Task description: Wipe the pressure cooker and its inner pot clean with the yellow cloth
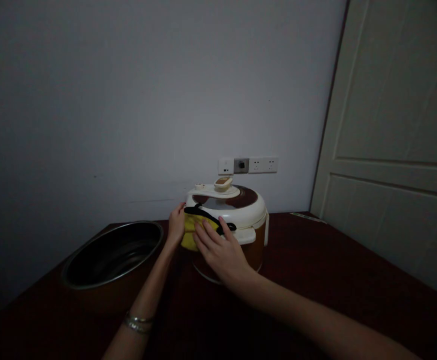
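Note:
A white and brown electric pressure cooker (237, 215) stands on the table, its domed lid topped by a small valve knob (223, 183). My left hand (175, 225) is at the cooker's left side, gripping a yellow cloth (190, 235) against it. My right hand (218, 247) lies over the same cloth with its fingers spread, in front of the cooker's body. A black cord or strap (206, 215) runs across the cloth and the lid's front edge. The cloth hides part of the cooker's side.
A large round steel inner pot (112, 254) lies to the left on the dark red table (308, 260). A wall socket strip (248, 165) sits behind the cooker. A white panelled door (387, 130) stands at the right, beyond the table edge.

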`<state>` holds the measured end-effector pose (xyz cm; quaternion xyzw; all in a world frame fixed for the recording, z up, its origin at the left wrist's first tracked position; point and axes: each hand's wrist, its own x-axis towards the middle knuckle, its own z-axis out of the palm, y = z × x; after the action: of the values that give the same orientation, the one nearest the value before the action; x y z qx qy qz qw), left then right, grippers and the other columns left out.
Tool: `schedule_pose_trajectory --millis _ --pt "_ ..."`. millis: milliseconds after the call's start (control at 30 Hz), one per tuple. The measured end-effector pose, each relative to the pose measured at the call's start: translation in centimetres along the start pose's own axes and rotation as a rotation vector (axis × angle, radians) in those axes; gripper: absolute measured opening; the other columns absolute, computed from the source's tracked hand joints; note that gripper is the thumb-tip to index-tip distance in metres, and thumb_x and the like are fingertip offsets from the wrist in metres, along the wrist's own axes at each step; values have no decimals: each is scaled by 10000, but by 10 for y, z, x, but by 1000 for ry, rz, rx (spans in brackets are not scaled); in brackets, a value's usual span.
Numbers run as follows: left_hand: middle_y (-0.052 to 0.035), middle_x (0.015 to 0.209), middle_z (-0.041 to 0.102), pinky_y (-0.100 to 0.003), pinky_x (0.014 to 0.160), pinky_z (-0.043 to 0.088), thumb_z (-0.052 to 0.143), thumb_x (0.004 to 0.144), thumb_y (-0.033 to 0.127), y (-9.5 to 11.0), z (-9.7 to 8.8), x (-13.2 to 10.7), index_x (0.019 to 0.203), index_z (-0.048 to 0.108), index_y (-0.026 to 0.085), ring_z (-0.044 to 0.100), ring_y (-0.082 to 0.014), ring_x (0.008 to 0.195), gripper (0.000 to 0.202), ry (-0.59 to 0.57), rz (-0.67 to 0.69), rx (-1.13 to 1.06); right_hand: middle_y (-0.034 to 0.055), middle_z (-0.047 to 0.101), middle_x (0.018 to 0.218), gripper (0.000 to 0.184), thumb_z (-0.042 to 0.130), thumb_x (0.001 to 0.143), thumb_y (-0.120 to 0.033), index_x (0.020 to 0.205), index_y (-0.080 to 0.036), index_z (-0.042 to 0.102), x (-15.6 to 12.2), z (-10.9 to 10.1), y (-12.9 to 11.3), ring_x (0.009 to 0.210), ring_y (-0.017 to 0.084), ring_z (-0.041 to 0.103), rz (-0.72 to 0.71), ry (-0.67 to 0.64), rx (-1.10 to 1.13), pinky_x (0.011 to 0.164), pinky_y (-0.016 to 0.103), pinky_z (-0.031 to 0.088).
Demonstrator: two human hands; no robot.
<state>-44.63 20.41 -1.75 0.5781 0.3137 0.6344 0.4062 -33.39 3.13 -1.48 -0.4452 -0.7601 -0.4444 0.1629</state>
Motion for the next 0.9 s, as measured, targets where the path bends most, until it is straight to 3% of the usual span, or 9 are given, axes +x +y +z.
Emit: schedule_pose_trajectory --millis 133,233,400,500,667,767,900 --pt "-40 662 668 -264 626 477 573 606 262 7 -4 3 659 639 145 601 -192 694 144 27 -90 -11 140 453 1360 396 387 886 -146 1260 -64 489 37 6 0 1291 270 339 45 -20 24 1090 534 223" --pt "-49 619 647 -263 621 478 551 636 224 11 -9 5 566 590 169 586 -182 671 97 98 -162 -47 157 434 1371 422 430 850 -141 1259 -59 492 66 24 -9 1318 272 306 94 -100 -31 1124 495 107" --pt "-28 661 651 -278 687 494 495 674 248 15 -15 7 674 617 150 614 -181 710 156 182 -197 -140 141 416 1387 473 423 815 -145 1280 -74 476 103 55 -32 1352 267 232 214 -263 -15 1117 476 -44" --pt "-42 760 676 -287 763 487 494 672 228 17 -16 10 767 645 134 632 -181 783 202 249 -210 -250 194 418 1370 455 426 832 -155 1260 -14 484 109 50 -30 1343 293 249 213 -314 20 1115 499 27" --pt "-64 973 678 -324 929 417 461 702 157 20 -16 16 831 645 137 594 -192 1004 227 317 -129 -188 221 485 1305 402 368 878 -127 1236 -10 506 95 9 6 1261 304 394 74 -290 106 1010 504 329" --pt "-95 1078 653 -345 986 366 443 727 139 24 -15 13 871 653 127 554 -206 1092 254 299 -35 -85 182 513 1293 388 398 863 -96 1228 -52 521 77 -13 38 1203 259 473 -29 -242 264 961 432 414" --pt "-107 1081 654 -354 1007 343 465 737 124 32 -11 6 861 667 127 546 -222 1103 237 239 10 -51 95 512 1317 437 456 867 -183 1303 -157 465 44 -29 78 1202 204 483 -12 -178 473 986 383 416"
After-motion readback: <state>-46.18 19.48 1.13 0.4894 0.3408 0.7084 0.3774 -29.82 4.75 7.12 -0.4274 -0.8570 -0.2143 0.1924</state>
